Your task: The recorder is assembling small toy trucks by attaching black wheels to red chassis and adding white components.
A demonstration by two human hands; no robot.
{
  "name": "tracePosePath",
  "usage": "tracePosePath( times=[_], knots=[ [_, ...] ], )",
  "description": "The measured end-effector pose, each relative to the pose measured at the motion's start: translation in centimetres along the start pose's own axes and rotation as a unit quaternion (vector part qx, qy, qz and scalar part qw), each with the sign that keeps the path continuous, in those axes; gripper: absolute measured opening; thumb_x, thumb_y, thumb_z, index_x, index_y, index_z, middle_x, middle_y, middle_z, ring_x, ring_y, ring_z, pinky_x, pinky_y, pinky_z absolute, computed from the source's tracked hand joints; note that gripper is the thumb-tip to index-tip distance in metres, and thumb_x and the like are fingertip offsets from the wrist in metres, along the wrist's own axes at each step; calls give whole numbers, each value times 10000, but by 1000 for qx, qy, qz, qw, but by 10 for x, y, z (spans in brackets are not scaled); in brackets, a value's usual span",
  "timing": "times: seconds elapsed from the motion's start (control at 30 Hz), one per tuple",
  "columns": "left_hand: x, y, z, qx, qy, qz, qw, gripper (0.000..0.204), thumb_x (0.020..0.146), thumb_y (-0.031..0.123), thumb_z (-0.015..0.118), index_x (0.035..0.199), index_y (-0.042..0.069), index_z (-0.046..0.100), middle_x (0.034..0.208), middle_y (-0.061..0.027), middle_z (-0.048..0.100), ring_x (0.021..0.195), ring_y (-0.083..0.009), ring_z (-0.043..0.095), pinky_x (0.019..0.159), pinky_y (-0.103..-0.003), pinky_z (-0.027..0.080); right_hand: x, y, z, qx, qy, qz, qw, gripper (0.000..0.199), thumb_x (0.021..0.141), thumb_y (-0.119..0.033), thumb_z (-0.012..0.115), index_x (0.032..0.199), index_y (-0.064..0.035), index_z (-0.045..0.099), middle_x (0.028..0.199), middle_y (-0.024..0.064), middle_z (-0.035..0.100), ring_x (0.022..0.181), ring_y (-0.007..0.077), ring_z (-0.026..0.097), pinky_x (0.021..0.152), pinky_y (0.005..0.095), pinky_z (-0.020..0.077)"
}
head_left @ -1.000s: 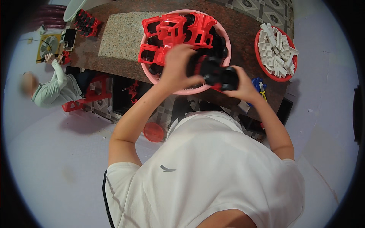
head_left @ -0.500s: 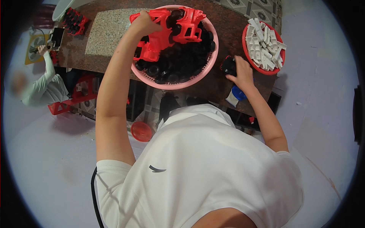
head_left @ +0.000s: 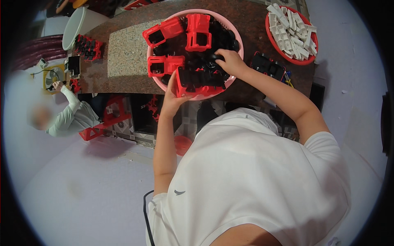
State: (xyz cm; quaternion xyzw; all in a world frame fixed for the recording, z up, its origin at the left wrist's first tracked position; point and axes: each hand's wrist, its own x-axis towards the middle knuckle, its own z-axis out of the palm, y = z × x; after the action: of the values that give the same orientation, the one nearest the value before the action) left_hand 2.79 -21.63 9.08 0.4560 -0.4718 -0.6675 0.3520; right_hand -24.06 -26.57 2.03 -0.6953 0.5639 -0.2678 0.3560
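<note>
Near the front rim of the pink basket, my left hand is closed on a red and black toy truck body, its black underside facing up. My right hand reaches over the basket's right side, thumb and fingers pinched on a small black part that looks like a wheel. Many black wheels fill the basket. On top of them lie three red truck cabs: one at the far left, one at the far middle and one nearer me.
Right of the basket lies a black and red chassis with yellow-handled pliers beside it. A red basket holds white plastic pieces. A speckled slab and several red-black parts are to the left, where a person works.
My left hand let go of a red cab at the basket's far left and now holds the truck body near the front rim. My right hand left the table and moved over the wheels.
</note>
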Motion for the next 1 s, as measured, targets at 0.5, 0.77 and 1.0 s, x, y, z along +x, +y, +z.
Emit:
tracePosePath(
  times=[0.5, 0.77, 1.0],
  knots=[
    [-5, -21, 5, -96, -7, -40, 995, 879, 658, -1, 762, 1415, 54, 319, 1346, -87, 441, 1243, -205, 434, 1054, -335, 355, 10, -64, 6, 294, -89, 6, 952, 184, 815, -9, 616, 997, 18, 603, 827, 62, 660, 787, 106, 624, 718, 265, 492],
    [-6, -7, 5, 85, -23, 13, 996, 952, 648, 122, 820, 1436, 38, 292, 1402, -149, 402, 1283, -233, 404, 1069, -357, 336, 1, -51, 43, 261, -113, 0, 959, 234, 770, -70, 586, 985, 5, 639, 868, 144, 685, 809, 223, 667, 737, 340, 507],
    [0, -15, -9, 41, -45, -99, 993, 817, 686, 145, 797, 1387, 15, 397, 1289, -121, 532, 1158, -197, 524, 1000, -323, 404, -8, -32, 23, 227, -165, 109, 954, 237, 811, -111, 572, 1008, -10, 658, 912, 144, 672, 734, 210, 667, 636, 339, 535]
  ],
)
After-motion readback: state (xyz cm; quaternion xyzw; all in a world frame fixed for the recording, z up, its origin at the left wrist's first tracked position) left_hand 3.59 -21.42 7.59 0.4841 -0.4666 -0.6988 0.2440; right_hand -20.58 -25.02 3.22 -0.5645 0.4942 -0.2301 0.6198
